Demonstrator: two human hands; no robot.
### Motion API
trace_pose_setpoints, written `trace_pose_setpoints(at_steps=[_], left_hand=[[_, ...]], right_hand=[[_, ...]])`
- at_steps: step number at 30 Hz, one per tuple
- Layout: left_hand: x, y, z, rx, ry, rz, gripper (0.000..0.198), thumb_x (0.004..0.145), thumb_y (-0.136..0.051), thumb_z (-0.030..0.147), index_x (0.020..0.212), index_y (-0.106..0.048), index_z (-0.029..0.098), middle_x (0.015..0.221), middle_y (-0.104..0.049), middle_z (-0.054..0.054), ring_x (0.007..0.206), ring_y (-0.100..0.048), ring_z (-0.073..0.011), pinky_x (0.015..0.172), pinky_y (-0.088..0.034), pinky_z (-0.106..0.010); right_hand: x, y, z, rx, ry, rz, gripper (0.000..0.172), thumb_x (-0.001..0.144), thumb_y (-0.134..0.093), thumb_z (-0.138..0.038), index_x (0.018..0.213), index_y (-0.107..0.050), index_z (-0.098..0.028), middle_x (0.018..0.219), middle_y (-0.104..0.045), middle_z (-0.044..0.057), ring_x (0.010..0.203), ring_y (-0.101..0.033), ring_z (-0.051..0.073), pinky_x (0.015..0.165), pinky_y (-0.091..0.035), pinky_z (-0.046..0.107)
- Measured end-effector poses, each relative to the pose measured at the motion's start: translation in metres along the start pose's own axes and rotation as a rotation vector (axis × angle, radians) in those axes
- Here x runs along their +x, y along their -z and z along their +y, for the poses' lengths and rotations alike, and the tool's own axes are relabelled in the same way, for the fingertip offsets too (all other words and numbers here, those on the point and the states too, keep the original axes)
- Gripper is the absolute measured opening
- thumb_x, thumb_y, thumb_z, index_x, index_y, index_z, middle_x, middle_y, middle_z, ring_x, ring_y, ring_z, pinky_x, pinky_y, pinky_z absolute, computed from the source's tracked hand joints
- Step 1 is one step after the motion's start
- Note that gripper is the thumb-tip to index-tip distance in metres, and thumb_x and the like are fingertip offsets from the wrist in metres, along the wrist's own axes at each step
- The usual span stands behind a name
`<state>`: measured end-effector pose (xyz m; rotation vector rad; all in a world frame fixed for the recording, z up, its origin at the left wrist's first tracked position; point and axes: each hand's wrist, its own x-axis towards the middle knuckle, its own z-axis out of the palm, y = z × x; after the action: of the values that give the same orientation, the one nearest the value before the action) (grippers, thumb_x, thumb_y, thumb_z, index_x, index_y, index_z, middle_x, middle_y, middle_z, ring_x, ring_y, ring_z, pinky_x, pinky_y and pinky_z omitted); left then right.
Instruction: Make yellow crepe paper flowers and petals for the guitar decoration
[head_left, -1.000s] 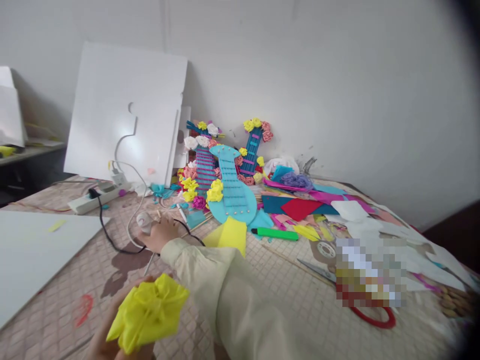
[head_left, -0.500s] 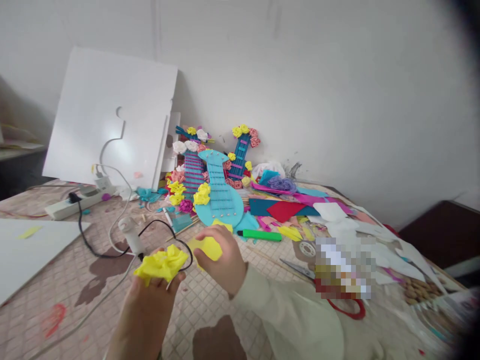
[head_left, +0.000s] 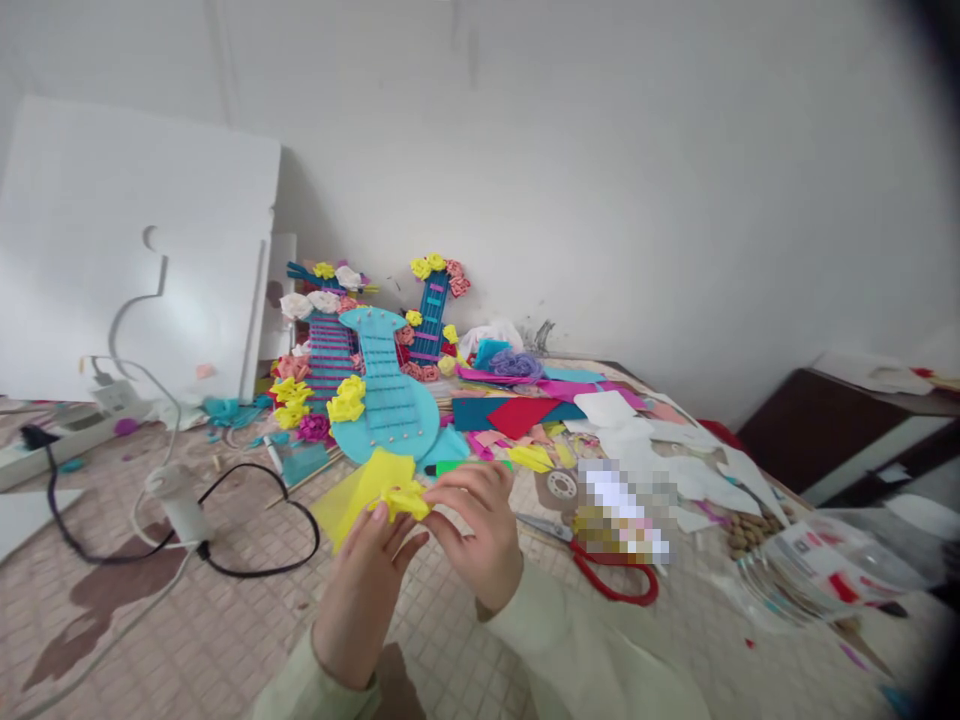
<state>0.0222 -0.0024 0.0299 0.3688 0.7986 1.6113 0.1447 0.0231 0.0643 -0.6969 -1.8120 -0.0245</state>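
A crumpled yellow paper flower rests on the fingertips of my left hand, the thumb pressed at its near side. My right hand has its thumb and fingers pinched at the flower's right edge. Just behind the flower, a yellow paper sheet lies on the table. Beyond it leans a light blue guitar-shaped cutout with rows of strings and yellow paper flowers on its left side. A green marker is partly hidden behind my right fingers.
Red-handled scissors and a tape roll lie to the right, near paper scraps. On the left are a white hot glue gun, its black cable and a power strip. A white board leans on the wall.
My left hand has lifted the yellow flower away and to the right. My right hand, apart from it before, now meets it at its right edge. The view has turned right.
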Motion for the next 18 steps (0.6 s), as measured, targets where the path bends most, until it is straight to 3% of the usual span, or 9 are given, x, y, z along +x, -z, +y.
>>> trace_pose_setpoints(at_steps=[4,7,10,13,18], left_hand=[[0.005,-0.019,0.008,0.132,0.090,0.020,0.018,0.074,-0.055,0.040,0.081,-0.056,0.023,0.081,-0.067,-0.005,0.085,-0.065,-0.0242,0.075,-0.051,-0.042],[0.015,-0.025,0.012,0.185,0.092,0.017,0.026,0.072,-0.056,0.044,0.084,-0.053,0.021,0.088,-0.067,-0.009,0.086,-0.065,-0.0255,0.071,-0.051,-0.041],[0.026,-0.026,0.013,0.265,-0.002,-0.003,0.033,0.066,-0.060,0.044,0.088,-0.052,0.021,0.097,-0.064,-0.008,0.084,-0.063,-0.0217,0.067,-0.050,-0.034],[0.038,-0.023,0.015,0.374,-0.123,-0.040,0.037,0.063,-0.064,0.044,0.088,-0.052,0.020,0.096,-0.063,-0.006,0.082,-0.061,-0.0196,0.066,-0.048,-0.031],[0.068,-0.005,0.025,0.595,-0.395,-0.031,0.036,0.064,-0.065,0.043,0.090,-0.052,0.021,0.097,-0.059,-0.004,0.089,-0.056,-0.0200,0.069,-0.044,-0.030]], right_hand=[[0.006,0.004,0.015,0.005,-0.094,-0.048,0.004,0.081,-0.057,-0.021,0.083,-0.059,-0.023,0.081,-0.065,0.002,0.081,-0.057,0.018,0.083,-0.033,0.039],[0.018,0.002,0.032,0.117,-0.316,-0.039,0.006,0.076,-0.062,-0.027,0.078,-0.061,-0.022,0.080,-0.065,0.003,0.082,-0.056,0.020,0.083,-0.035,0.039],[0.034,-0.006,0.060,0.434,-0.727,0.009,0.021,0.065,-0.069,-0.033,0.078,-0.062,-0.018,0.074,-0.063,0.002,0.076,-0.057,0.018,0.076,-0.042,0.034],[0.050,-0.025,0.094,0.530,-0.851,0.016,0.030,0.066,-0.067,-0.036,0.086,-0.061,-0.015,0.074,-0.064,0.003,0.073,-0.059,0.017,0.070,-0.046,0.030],[0.070,-0.074,0.146,0.530,-1.005,0.005,0.021,0.077,-0.063,-0.029,0.088,-0.060,-0.011,0.077,-0.062,0.003,0.071,-0.060,0.015,0.067,-0.050,0.030]])
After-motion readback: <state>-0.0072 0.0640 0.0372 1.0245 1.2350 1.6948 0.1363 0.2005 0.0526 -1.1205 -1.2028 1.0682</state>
